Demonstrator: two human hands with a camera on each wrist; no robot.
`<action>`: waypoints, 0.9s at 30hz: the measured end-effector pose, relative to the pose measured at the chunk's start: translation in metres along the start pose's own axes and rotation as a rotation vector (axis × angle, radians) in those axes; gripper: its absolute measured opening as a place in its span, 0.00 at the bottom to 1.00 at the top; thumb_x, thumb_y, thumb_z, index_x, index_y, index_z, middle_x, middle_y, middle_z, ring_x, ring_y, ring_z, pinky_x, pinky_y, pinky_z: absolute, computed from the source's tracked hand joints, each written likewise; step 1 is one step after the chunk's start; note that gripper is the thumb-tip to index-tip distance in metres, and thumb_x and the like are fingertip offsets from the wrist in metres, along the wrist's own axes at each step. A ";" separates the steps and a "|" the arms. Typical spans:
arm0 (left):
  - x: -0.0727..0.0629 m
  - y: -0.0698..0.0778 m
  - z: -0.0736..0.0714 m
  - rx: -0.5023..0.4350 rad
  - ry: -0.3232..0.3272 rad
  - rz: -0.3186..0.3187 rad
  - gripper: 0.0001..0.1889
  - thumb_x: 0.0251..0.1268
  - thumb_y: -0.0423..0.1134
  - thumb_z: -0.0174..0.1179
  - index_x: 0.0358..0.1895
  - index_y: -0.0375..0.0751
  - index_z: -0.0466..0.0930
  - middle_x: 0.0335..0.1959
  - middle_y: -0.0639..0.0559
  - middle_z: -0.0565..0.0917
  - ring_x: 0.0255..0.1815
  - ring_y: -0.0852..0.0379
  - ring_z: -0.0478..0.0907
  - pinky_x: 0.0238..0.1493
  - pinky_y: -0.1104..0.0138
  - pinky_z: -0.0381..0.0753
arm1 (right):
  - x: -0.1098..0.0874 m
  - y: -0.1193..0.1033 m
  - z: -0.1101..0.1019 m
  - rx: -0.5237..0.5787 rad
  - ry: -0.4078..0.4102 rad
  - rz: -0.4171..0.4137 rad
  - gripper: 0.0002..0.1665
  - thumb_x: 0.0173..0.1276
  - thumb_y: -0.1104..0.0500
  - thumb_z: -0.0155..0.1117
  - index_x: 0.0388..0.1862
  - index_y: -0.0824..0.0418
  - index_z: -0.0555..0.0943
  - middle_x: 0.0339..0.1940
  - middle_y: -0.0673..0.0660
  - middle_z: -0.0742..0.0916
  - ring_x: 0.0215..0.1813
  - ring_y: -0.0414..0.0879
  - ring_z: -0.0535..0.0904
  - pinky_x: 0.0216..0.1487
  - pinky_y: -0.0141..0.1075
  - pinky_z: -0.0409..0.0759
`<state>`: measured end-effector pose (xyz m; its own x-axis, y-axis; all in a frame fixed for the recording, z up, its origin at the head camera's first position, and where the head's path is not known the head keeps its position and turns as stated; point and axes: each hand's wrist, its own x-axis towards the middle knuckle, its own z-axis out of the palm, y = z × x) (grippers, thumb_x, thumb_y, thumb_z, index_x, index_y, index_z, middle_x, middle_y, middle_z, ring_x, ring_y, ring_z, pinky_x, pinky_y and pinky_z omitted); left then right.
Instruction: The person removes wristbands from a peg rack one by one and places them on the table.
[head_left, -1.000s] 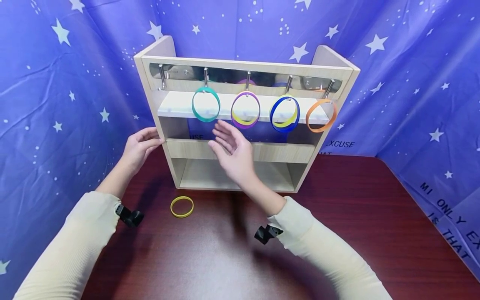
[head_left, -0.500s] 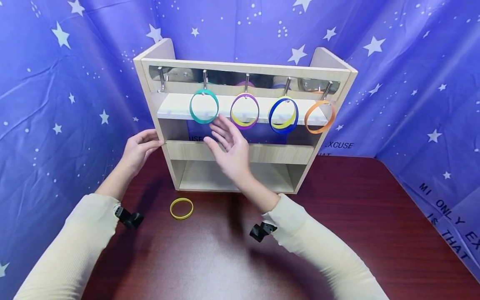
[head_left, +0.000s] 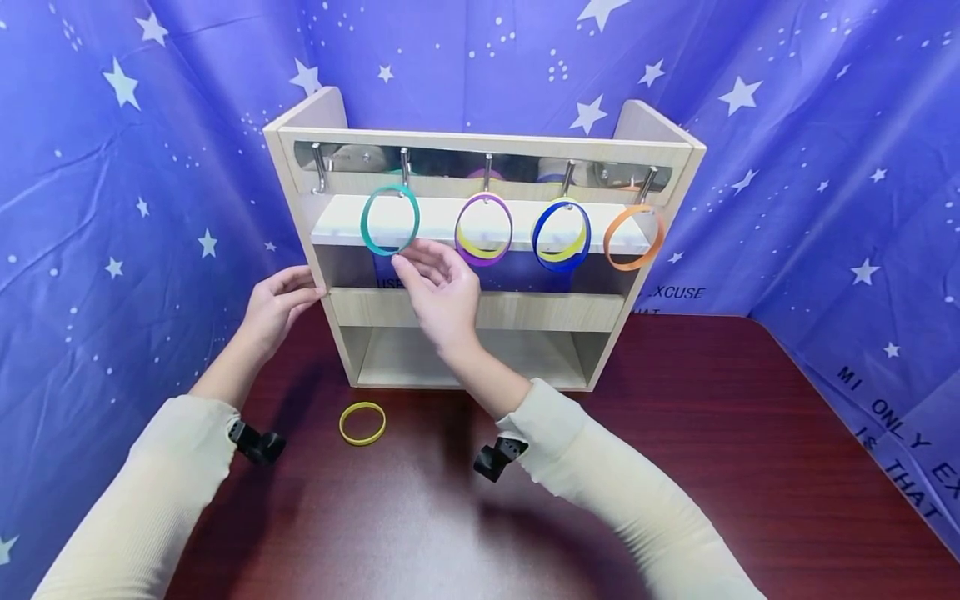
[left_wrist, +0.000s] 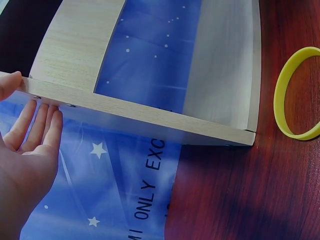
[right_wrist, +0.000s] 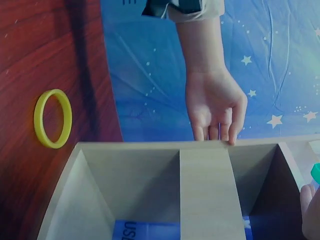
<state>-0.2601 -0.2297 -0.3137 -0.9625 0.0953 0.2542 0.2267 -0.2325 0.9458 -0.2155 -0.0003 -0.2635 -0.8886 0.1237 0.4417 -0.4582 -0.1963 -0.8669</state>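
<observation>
My left hand (head_left: pixel 272 308) holds the left side panel of a pale wooden shelf (head_left: pixel 480 310). In the left wrist view, its thumb (left_wrist: pixel 9 85) lies on the panel's front edge and the fingers are against the outer face. My right hand (head_left: pixel 444 293) pinches the lower edge of a teal wristband (head_left: pixel 365 218), which hangs from the second hook from the left. Only part of this hand (right_wrist: pixel 311 212) shows at the right wrist view's edge. A yellow wristband (head_left: pixel 362 442) lies on the table before the shelf.
A metal rail (head_left: pixel 450 166) with several hooks runs along the shelf's top. Purple (head_left: pixel 511 229) and yellow bands share the middle hook, blue (head_left: pixel 536 242) and yellow the one beside it. An orange band (head_left: pixel 609 242) hangs rightmost. The leftmost hook (head_left: pixel 319 167) bears no band.
My right hand has moved left to the teal wristband, and thumb and fingers have closed on its lower edge. The band has swung slightly left. My left hand stays on the panel.
</observation>
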 end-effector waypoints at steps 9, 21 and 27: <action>0.000 -0.001 0.000 -0.022 0.000 0.002 0.16 0.62 0.21 0.54 0.39 0.47 0.83 0.35 0.59 0.86 0.37 0.67 0.83 0.45 0.79 0.81 | -0.003 -0.003 0.006 0.069 0.158 0.031 0.18 0.52 0.68 0.75 0.41 0.70 0.79 0.34 0.63 0.87 0.32 0.35 0.83 0.44 0.34 0.87; 0.000 0.002 0.001 -0.010 -0.001 0.001 0.15 0.62 0.22 0.54 0.39 0.48 0.83 0.35 0.59 0.86 0.37 0.67 0.83 0.44 0.80 0.81 | -0.011 -0.021 0.013 0.209 0.188 0.062 0.18 0.54 0.70 0.72 0.44 0.72 0.81 0.34 0.62 0.86 0.30 0.39 0.85 0.41 0.39 0.87; -0.001 0.001 0.000 -0.010 0.000 -0.005 0.15 0.63 0.22 0.54 0.39 0.48 0.83 0.35 0.60 0.86 0.37 0.67 0.82 0.45 0.80 0.81 | -0.011 -0.029 0.015 0.235 0.189 0.020 0.18 0.54 0.71 0.72 0.44 0.74 0.80 0.35 0.64 0.87 0.30 0.39 0.85 0.41 0.40 0.88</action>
<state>-0.2594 -0.2297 -0.3133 -0.9636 0.0961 0.2495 0.2205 -0.2419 0.9449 -0.1929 -0.0103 -0.2399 -0.8882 0.2922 0.3547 -0.4521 -0.4177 -0.7881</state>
